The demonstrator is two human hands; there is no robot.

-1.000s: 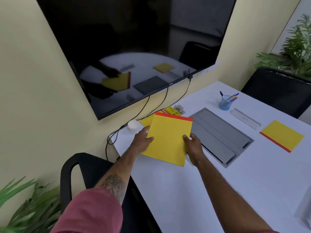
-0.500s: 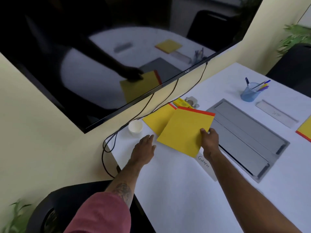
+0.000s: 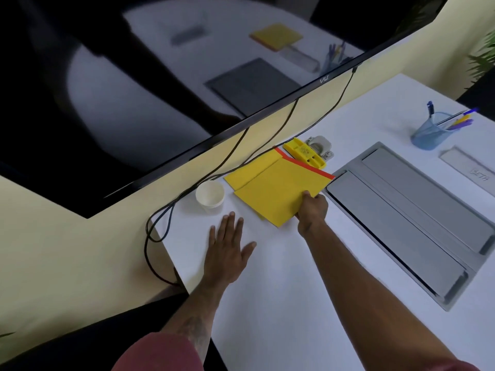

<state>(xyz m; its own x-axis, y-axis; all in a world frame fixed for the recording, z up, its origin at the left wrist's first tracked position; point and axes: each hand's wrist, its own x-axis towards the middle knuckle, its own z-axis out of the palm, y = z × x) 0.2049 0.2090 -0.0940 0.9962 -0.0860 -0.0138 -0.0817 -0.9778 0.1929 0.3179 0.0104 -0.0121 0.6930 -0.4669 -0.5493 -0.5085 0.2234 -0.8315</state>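
Observation:
A yellow folder with a red edge (image 3: 278, 194) lies low over a second yellow folder (image 3: 250, 171) on the white table (image 3: 281, 290), near the wall. My right hand (image 3: 312, 208) pinches the top folder at its near right corner, thumb on top. My left hand (image 3: 227, 247) rests flat on the table, fingers spread, a little left of the folders and touching neither.
A stack of white paper cups (image 3: 210, 195) stands left of the folders, with black cables (image 3: 171, 210) beside it. A yellow tool (image 3: 304, 152) and a grey device (image 3: 320, 145) sit behind. A grey cable hatch (image 3: 407, 210), a blue pen cup (image 3: 431, 132), a name plate (image 3: 471, 170) and a wall screen (image 3: 160, 76) surround.
My left hand has let go of the folder and settled flat on the table. My right hand has carried the folder forward and down onto the other yellow folder.

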